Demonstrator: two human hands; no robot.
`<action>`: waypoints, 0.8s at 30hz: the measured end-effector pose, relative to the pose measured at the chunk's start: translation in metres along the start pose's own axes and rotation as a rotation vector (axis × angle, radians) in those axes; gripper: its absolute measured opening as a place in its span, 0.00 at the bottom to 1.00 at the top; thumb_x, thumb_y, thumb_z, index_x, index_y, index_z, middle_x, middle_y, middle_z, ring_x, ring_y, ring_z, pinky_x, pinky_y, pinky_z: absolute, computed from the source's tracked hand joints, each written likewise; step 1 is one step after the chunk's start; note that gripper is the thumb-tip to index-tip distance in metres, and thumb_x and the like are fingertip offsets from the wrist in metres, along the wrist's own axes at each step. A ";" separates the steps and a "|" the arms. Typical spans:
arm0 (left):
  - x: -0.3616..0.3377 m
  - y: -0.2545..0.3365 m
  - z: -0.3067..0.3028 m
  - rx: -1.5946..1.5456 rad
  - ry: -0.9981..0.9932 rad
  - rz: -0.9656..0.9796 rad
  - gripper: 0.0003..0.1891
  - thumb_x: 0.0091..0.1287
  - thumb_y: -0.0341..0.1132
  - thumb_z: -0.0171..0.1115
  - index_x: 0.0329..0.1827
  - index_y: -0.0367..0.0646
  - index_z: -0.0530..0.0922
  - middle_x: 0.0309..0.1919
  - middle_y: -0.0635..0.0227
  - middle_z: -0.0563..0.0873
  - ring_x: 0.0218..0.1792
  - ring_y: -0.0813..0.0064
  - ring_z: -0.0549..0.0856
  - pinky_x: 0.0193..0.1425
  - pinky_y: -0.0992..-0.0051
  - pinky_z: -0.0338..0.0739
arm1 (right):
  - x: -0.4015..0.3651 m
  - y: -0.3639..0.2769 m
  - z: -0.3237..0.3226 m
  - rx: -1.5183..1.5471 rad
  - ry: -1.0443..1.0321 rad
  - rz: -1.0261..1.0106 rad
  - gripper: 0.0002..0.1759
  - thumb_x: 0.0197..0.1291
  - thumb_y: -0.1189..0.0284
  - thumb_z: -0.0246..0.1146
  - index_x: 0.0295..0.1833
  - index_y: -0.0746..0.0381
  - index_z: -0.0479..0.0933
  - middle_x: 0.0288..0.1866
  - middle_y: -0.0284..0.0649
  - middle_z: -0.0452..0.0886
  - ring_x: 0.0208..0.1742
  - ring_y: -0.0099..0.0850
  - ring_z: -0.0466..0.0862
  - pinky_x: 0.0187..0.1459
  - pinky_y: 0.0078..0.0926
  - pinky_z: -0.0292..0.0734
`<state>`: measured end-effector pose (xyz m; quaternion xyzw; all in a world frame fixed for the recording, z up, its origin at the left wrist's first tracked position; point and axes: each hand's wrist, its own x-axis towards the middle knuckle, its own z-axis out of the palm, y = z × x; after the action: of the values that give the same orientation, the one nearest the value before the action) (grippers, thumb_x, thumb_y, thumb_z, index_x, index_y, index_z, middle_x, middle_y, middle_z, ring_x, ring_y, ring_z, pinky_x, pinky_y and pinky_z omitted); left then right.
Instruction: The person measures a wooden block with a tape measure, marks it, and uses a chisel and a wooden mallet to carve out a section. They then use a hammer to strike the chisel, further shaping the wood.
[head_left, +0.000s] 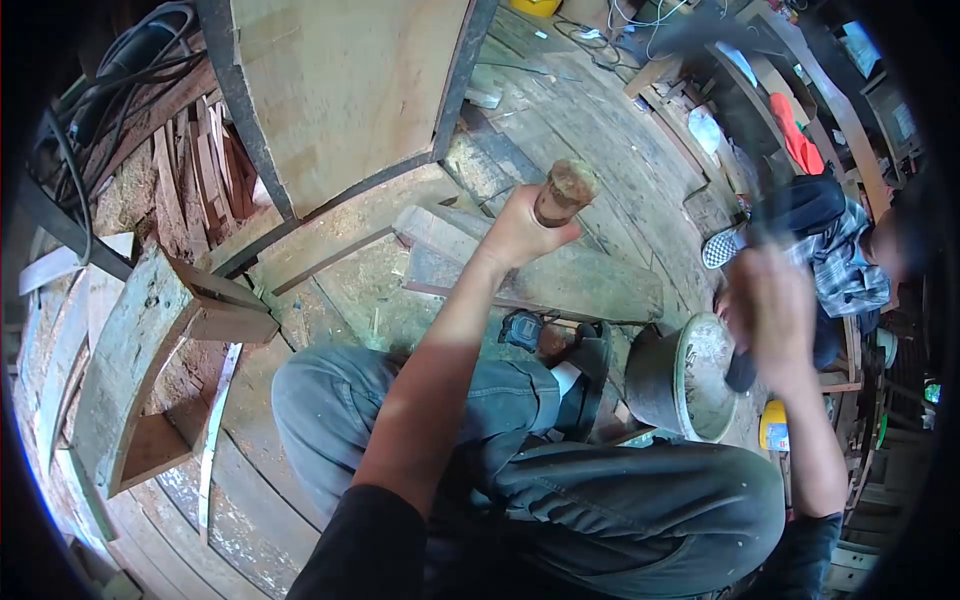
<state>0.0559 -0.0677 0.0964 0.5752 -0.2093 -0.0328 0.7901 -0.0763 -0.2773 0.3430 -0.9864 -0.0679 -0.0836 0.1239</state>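
My left hand (527,228) is wrapped round a short, round brown wooden piece (570,187), whose rough, worn end points up. Over on the right, my right hand (772,310) is raised and smeared by motion, with its fingers curled round a dark, blurred handle-like thing (768,190). That thing reaches upward from the fist, and its far end is too blurred to make out. Beneath my left hand a thick wooden plank (580,277) lies on the floor. A wide gap separates my two hands.
A grey bucket (655,385) stands by my right knee. Another person in a plaid shirt (850,265) sits at the right. A framed wooden panel (345,90) rises ahead, and a curved wooden frame (140,370) stands at the left, near scraps and cables.
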 end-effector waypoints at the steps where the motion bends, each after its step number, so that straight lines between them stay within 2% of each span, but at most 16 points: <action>1: -0.001 -0.002 0.001 0.040 -0.013 -0.035 0.14 0.53 0.31 0.72 0.40 0.35 0.81 0.33 0.70 0.86 0.37 0.84 0.81 0.45 0.76 0.78 | -0.002 -0.037 0.014 0.247 -0.438 0.243 0.15 0.75 0.66 0.56 0.54 0.66 0.76 0.24 0.31 0.75 0.32 0.21 0.79 0.58 0.36 0.72; 2: -0.001 -0.004 0.005 0.043 -0.026 -0.034 0.14 0.53 0.31 0.72 0.40 0.35 0.81 0.33 0.70 0.86 0.37 0.84 0.81 0.45 0.76 0.78 | -0.003 -0.044 0.024 0.283 -0.452 0.229 0.13 0.76 0.63 0.56 0.49 0.64 0.75 0.21 0.27 0.71 0.24 0.18 0.74 0.42 0.27 0.76; 5: 0.000 -0.007 0.014 0.116 0.001 0.084 0.13 0.52 0.31 0.71 0.37 0.35 0.80 0.30 0.71 0.85 0.34 0.84 0.80 0.43 0.75 0.78 | 0.005 -0.063 -0.011 0.543 -0.470 0.233 0.13 0.75 0.61 0.57 0.46 0.61 0.73 0.20 0.25 0.67 0.18 0.15 0.66 0.18 0.18 0.59; 6: 0.001 -0.006 0.013 0.140 0.006 0.093 0.13 0.52 0.32 0.71 0.37 0.34 0.80 0.30 0.71 0.85 0.34 0.84 0.80 0.43 0.75 0.78 | 0.002 -0.064 -0.018 0.356 -0.196 0.056 0.13 0.75 0.61 0.58 0.47 0.62 0.74 0.20 0.25 0.67 0.15 0.14 0.63 0.16 0.17 0.56; 8: -0.002 -0.010 0.012 0.158 0.023 0.083 0.12 0.52 0.32 0.71 0.36 0.34 0.80 0.29 0.71 0.85 0.33 0.84 0.79 0.42 0.75 0.78 | 0.003 -0.063 -0.060 0.372 -0.002 -0.053 0.18 0.77 0.55 0.51 0.54 0.59 0.75 0.19 0.27 0.67 0.13 0.14 0.64 0.13 0.15 0.53; 9: -0.001 -0.011 0.012 0.122 0.023 0.071 0.13 0.52 0.32 0.71 0.36 0.34 0.80 0.29 0.70 0.85 0.34 0.84 0.80 0.42 0.74 0.78 | 0.009 -0.062 -0.073 0.373 -0.012 -0.047 0.18 0.77 0.55 0.51 0.54 0.59 0.75 0.19 0.27 0.67 0.13 0.14 0.64 0.13 0.15 0.53; 12: -0.001 0.000 0.011 0.048 0.004 -0.019 0.13 0.52 0.32 0.71 0.36 0.33 0.80 0.30 0.69 0.86 0.35 0.84 0.81 0.42 0.74 0.79 | 0.033 -0.057 -0.103 0.860 0.018 -0.502 0.30 0.74 0.38 0.36 0.42 0.50 0.70 0.17 0.27 0.56 0.10 0.20 0.55 0.08 0.21 0.46; 14: 0.002 -0.004 0.015 -0.006 0.049 0.140 0.13 0.52 0.32 0.71 0.37 0.33 0.80 0.30 0.71 0.85 0.34 0.84 0.80 0.42 0.75 0.78 | 0.028 0.007 -0.092 1.138 -0.025 -0.523 0.19 0.79 0.54 0.42 0.46 0.56 0.69 0.17 0.27 0.63 0.12 0.16 0.62 0.12 0.16 0.57; 15: 0.001 0.000 0.011 0.007 0.006 0.067 0.14 0.52 0.32 0.71 0.38 0.33 0.80 0.31 0.70 0.85 0.35 0.84 0.80 0.43 0.75 0.78 | 0.011 -0.035 -0.045 1.045 0.401 -0.205 0.20 0.79 0.54 0.40 0.42 0.57 0.67 0.21 0.29 0.67 0.13 0.18 0.62 0.11 0.16 0.58; 16: 0.002 -0.002 0.010 0.012 0.007 0.072 0.14 0.52 0.32 0.71 0.38 0.33 0.80 0.31 0.70 0.85 0.35 0.84 0.80 0.43 0.75 0.78 | 0.000 -0.021 -0.034 0.929 0.067 -0.230 0.17 0.79 0.58 0.45 0.41 0.58 0.68 0.26 0.33 0.72 0.17 0.21 0.70 0.23 0.23 0.74; 17: 0.003 -0.006 0.009 0.016 -0.005 0.046 0.15 0.52 0.32 0.71 0.39 0.33 0.81 0.31 0.70 0.86 0.36 0.84 0.81 0.44 0.75 0.78 | -0.008 -0.016 -0.014 0.932 0.072 -0.233 0.17 0.79 0.58 0.45 0.41 0.58 0.68 0.26 0.33 0.72 0.17 0.21 0.70 0.23 0.23 0.74; 19: 0.003 -0.005 0.010 0.026 -0.023 0.025 0.15 0.52 0.32 0.72 0.40 0.33 0.81 0.32 0.69 0.86 0.36 0.84 0.81 0.44 0.75 0.79 | -0.018 -0.018 0.023 0.256 -0.434 0.143 0.15 0.78 0.63 0.51 0.37 0.60 0.69 0.18 0.31 0.69 0.21 0.22 0.75 0.44 0.37 0.78; 20: -0.003 -0.002 0.014 0.097 -0.027 0.068 0.16 0.52 0.32 0.71 0.42 0.33 0.82 0.33 0.69 0.87 0.37 0.83 0.82 0.45 0.75 0.79 | -0.022 -0.018 0.027 0.730 -0.494 0.439 0.18 0.78 0.57 0.52 0.38 0.59 0.68 0.17 0.30 0.66 0.15 0.19 0.69 0.21 0.25 0.71; 22: -0.007 0.000 0.017 0.169 -0.029 0.101 0.16 0.53 0.32 0.71 0.43 0.34 0.82 0.34 0.69 0.88 0.38 0.83 0.82 0.46 0.75 0.79 | -0.014 -0.026 0.009 0.690 -0.417 0.419 0.19 0.78 0.55 0.51 0.38 0.59 0.67 0.17 0.29 0.64 0.12 0.17 0.64 0.11 0.19 0.56; 23: -0.004 -0.002 0.016 0.110 -0.009 0.095 0.17 0.53 0.31 0.71 0.44 0.34 0.82 0.36 0.69 0.88 0.39 0.83 0.83 0.47 0.76 0.79 | -0.015 -0.032 -0.003 0.684 -0.345 0.382 0.19 0.78 0.56 0.50 0.39 0.60 0.69 0.17 0.29 0.65 0.11 0.18 0.64 0.12 0.21 0.60; 24: -0.004 -0.005 0.014 0.049 0.018 0.085 0.17 0.53 0.31 0.70 0.45 0.34 0.82 0.37 0.68 0.88 0.40 0.83 0.83 0.48 0.76 0.79 | -0.017 -0.020 -0.016 0.491 -0.078 0.274 0.19 0.78 0.56 0.49 0.40 0.60 0.71 0.18 0.29 0.66 0.14 0.17 0.66 0.14 0.19 0.60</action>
<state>0.0480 -0.0812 0.0942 0.5852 -0.2270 0.0110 0.7784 -0.0981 -0.2646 0.3597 -0.9293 0.0432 -0.0091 0.3667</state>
